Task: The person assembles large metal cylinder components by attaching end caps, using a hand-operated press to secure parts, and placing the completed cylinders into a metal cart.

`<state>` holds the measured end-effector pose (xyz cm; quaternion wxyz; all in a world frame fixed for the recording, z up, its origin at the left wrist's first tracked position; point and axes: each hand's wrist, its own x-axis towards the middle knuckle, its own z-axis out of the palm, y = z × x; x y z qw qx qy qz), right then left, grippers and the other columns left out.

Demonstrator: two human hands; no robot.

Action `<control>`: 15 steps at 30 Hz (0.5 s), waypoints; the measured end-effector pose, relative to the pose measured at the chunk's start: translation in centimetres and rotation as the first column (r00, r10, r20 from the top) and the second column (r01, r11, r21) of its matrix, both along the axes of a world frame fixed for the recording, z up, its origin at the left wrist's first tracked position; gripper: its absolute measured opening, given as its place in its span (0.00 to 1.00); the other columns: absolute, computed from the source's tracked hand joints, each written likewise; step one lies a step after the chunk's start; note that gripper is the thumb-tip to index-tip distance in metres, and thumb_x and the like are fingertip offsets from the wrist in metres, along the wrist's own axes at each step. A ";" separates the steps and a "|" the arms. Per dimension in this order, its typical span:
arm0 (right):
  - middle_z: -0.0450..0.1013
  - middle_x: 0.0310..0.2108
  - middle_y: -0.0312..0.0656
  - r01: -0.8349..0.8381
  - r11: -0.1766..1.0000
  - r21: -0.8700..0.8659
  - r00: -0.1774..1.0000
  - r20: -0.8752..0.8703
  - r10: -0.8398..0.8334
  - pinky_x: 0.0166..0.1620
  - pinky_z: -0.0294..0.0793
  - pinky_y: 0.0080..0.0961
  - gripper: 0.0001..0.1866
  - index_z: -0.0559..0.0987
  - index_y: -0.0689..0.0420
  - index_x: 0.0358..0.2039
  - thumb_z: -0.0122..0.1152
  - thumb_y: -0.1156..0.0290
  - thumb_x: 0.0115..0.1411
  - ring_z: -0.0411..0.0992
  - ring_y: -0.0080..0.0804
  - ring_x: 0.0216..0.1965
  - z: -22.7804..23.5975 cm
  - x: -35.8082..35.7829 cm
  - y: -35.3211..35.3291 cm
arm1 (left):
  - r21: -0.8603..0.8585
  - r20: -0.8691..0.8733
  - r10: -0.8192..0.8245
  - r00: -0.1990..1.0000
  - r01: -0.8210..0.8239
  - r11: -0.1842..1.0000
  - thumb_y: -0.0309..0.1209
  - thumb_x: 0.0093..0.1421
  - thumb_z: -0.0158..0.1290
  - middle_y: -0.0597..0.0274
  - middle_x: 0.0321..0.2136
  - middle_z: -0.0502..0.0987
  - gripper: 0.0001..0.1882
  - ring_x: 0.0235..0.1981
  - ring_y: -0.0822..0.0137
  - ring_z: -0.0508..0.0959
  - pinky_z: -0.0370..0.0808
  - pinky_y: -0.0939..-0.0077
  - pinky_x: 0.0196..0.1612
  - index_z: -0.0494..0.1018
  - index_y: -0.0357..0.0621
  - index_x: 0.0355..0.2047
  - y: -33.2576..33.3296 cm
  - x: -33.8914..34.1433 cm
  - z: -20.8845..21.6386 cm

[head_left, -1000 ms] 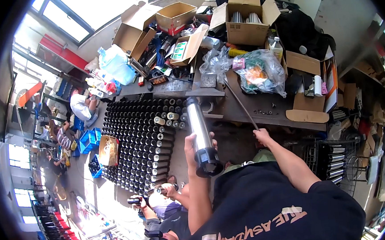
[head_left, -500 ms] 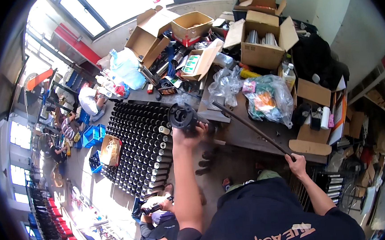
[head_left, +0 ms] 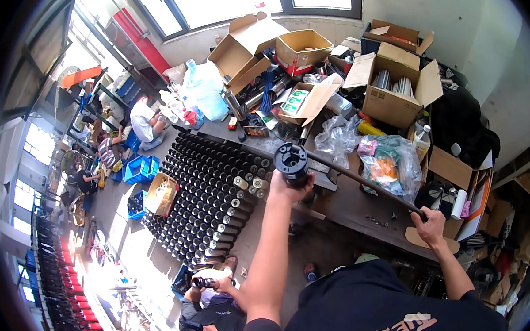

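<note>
My left hand (head_left: 288,189) is wrapped round a black cylindrical part (head_left: 291,159), raised in front of me. Its hollow, round end with inner ribs faces up. My right hand (head_left: 429,226) grips the near end of a long, dark rod (head_left: 364,180), which slants away to the left over the workbench. The rod's far end comes close to the black part; whether they touch I cannot tell. Below my left hand, to its left, many black tubes (head_left: 199,194) stand packed in rows, a few with pale tops.
The workbench (head_left: 357,205) carries small loose bits, plastic bags (head_left: 391,166) and open cardboard boxes (head_left: 389,98). At lower left a co-worker (head_left: 217,313) sits close by, a dark tube in hand. Blue crates (head_left: 141,169) and other people are farther left.
My view has swung, so the scene sits farther right. The black part's open end has tipped upward, and the rod's far end now lies nearer to it. Both hands keep their grip.
</note>
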<state>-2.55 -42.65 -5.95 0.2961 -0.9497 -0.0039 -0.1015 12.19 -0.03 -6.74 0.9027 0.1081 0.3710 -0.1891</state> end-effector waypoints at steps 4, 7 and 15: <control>0.66 0.13 0.51 0.071 0.997 -0.009 0.997 0.008 -0.071 0.23 0.65 0.38 0.22 0.77 0.60 0.20 0.65 0.54 0.58 0.69 0.51 0.17 -1.3 -3.6 -0.9 | -0.018 0.064 0.049 0.997 -0.048 0.999 0.54 0.61 0.51 0.53 0.38 0.71 0.24 0.40 0.52 0.71 0.80 0.48 0.45 0.75 0.45 0.41 -1.0 -0.7 1.8; 0.65 0.13 0.52 0.096 0.995 0.008 0.995 -0.024 -0.096 0.23 0.63 0.39 0.23 0.75 0.62 0.19 0.64 0.55 0.59 0.67 0.53 0.16 -1.4 -6.2 -1.0 | 0.033 0.066 0.018 0.998 -0.021 0.999 0.51 0.63 0.48 0.54 0.35 0.73 0.22 0.36 0.54 0.73 0.80 0.48 0.46 0.76 0.43 0.38 -1.3 -0.7 2.6; 0.67 0.16 0.52 0.166 0.978 -0.124 0.976 0.162 -0.145 0.24 0.62 0.45 0.26 0.71 0.60 0.16 0.55 0.55 0.65 0.70 0.57 0.22 1.2 -3.1 1.8 | -0.010 0.078 -0.047 0.996 0.048 0.999 0.49 0.64 0.43 0.53 0.29 0.75 0.24 0.32 0.55 0.75 0.78 0.50 0.44 0.75 0.38 0.34 -0.2 0.6 1.7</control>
